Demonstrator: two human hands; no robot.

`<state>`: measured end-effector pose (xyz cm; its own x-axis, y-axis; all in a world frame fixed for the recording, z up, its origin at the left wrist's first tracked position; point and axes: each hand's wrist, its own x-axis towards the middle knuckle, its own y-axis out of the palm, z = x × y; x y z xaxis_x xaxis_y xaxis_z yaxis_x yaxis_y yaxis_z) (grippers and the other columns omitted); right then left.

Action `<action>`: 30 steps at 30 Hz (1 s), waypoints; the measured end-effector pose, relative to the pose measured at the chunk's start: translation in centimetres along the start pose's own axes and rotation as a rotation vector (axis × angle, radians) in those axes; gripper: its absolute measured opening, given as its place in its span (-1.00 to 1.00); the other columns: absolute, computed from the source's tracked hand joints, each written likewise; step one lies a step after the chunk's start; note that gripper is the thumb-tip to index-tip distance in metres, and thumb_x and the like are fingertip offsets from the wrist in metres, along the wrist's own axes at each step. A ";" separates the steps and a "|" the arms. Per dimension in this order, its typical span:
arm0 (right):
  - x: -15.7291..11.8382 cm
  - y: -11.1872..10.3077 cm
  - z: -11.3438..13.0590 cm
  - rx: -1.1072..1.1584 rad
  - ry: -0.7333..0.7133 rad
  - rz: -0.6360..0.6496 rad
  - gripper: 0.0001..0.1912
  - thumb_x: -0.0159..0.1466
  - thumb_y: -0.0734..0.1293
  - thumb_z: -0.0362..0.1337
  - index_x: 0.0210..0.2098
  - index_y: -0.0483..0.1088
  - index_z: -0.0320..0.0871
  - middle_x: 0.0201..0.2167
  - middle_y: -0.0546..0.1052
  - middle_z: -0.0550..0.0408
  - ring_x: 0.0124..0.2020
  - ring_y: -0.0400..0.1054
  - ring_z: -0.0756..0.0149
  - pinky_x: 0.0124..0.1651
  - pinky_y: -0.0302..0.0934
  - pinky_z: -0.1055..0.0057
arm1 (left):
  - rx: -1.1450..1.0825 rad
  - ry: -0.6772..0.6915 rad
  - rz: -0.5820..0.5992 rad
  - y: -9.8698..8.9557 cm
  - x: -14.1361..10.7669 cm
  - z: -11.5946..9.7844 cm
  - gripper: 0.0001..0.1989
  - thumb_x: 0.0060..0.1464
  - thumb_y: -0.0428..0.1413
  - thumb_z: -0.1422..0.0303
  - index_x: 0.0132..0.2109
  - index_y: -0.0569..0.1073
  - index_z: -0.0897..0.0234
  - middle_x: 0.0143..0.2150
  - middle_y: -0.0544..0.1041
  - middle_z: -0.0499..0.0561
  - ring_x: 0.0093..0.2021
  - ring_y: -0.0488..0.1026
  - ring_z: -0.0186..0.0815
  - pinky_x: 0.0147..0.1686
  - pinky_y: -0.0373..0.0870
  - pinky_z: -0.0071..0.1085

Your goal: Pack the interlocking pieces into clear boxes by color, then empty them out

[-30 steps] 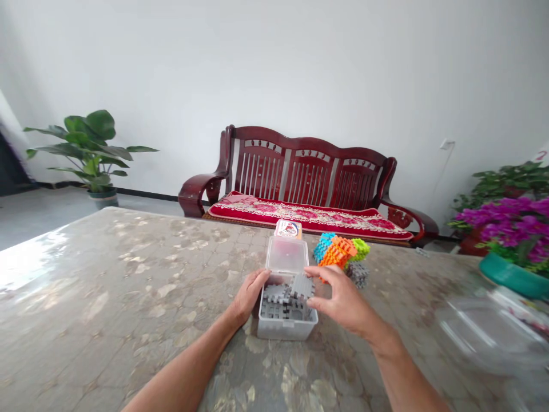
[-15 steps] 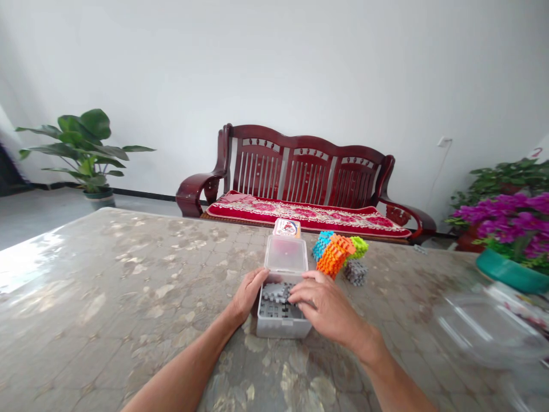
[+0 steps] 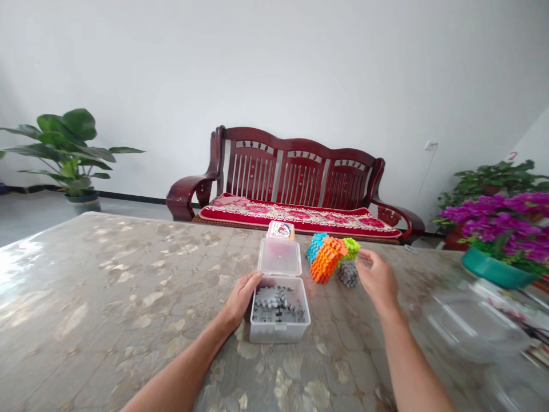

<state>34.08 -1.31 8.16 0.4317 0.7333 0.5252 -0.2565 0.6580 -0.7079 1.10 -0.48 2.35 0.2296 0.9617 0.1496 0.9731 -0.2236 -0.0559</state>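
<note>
Plastic box (image 3: 278, 333), left hand (image 3: 240, 298) against it, right hand (image 3: 379, 279) beside lime-green blocks (image 3: 351, 246), both hands' grip unclear.

A plain white wall (image 3: 274, 68) spans the background, with a black baseboard (image 3: 146, 202) along its foot and a grey floor (image 3: 26, 213) showing at left. In front of it stands a glossy dark-red wooden settee (image 3: 302, 171), its back in three slatted sections, its arms curved, its seat under a red floral cover (image 3: 295, 216). A broad-leaved potted plant (image 3: 75, 143) stands on the floor at left; a wall socket (image 3: 430, 145) with a cord sits at right. Pale light glares off the left edge of the floral-patterned table (image 3: 128, 320)
</note>
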 end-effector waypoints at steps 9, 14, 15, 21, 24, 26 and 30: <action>-1.3 2.5 -1.0 -0.388 0.072 0.280 -0.32 0.18 0.27 0.03 0.22 0.26 -0.16 0.01 0.51 -0.15 0.03 0.37 -0.08 -0.03 0.27 0.14 | 0.022 0.010 0.017 -0.2 0.1 0.3 -0.51 0.16 -0.07 0.06 -0.30 0.58 0.36 -0.26 0.63 0.08 -0.22 0.49 -0.16 -0.11 0.35 -0.32; -1.2 2.6 -1.3 -0.386 0.104 0.267 -0.42 0.24 0.24 -0.04 0.20 0.27 -0.11 -0.06 0.55 -0.13 -0.01 0.42 -0.04 -0.06 0.29 0.17 | 0.032 0.015 0.012 -0.1 0.1 -0.1 -0.51 0.15 -0.07 0.06 -0.32 0.58 0.36 -0.27 0.63 0.07 -0.22 0.49 -0.17 -0.11 0.34 -0.34; -1.1 2.6 -1.3 -0.385 0.107 0.263 -0.43 0.24 0.24 -0.04 0.20 0.28 -0.10 -0.07 0.55 -0.13 -0.02 0.42 -0.04 -0.06 0.29 0.17 | 0.031 0.010 0.010 -0.1 0.0 -0.2 -0.51 0.15 -0.07 0.06 -0.32 0.58 0.36 -0.28 0.63 0.07 -0.23 0.49 -0.17 -0.12 0.35 -0.34; -1.2 2.8 -1.6 -0.337 0.129 0.198 -0.44 0.21 0.26 -0.05 0.17 0.31 -0.09 -0.08 0.56 -0.12 -0.06 0.44 -0.01 -0.11 0.30 0.22 | 0.030 0.017 0.005 -0.1 -0.1 -0.2 -0.52 0.15 -0.07 0.06 -0.33 0.58 0.35 -0.28 0.63 0.06 -0.23 0.49 -0.17 -0.11 0.35 -0.35; -1.0 3.0 -2.3 -0.273 0.148 0.140 -0.45 0.18 0.28 -0.04 0.13 0.36 -0.09 -0.09 0.56 -0.11 -0.06 0.44 -0.02 -0.09 0.30 0.19 | 0.037 0.029 0.004 -0.1 0.0 -0.2 -0.52 0.14 -0.07 0.06 -0.34 0.58 0.34 -0.29 0.63 0.06 -0.22 0.49 -0.17 -0.10 0.35 -0.34; -0.6 2.9 -2.7 -0.174 0.187 0.075 -0.44 0.16 0.30 -0.04 0.12 0.37 -0.09 -0.07 0.56 -0.11 -0.05 0.43 -0.02 -0.05 0.30 0.15 | 0.036 0.030 0.002 -0.1 0.0 -0.2 -0.52 0.15 -0.08 0.06 -0.34 0.58 0.34 -0.29 0.63 0.06 -0.21 0.49 -0.16 -0.11 0.35 -0.34; 0.5 1.4 -1.7 0.310 0.183 -0.129 -0.32 0.08 0.37 -0.02 0.14 0.34 -0.19 0.03 0.50 -0.18 -0.03 0.42 0.03 0.05 0.26 0.10 | 0.020 0.010 -0.003 0.0 0.0 0.0 -0.52 0.15 -0.07 0.06 -0.32 0.57 0.35 -0.29 0.63 0.07 -0.23 0.49 -0.17 -0.15 0.36 -0.35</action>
<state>35.45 -0.30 6.66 0.6179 0.6168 0.4877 -0.4272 0.7840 -0.4504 1.09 -0.44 2.32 0.2274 0.9607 0.1594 0.9731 -0.2179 -0.0750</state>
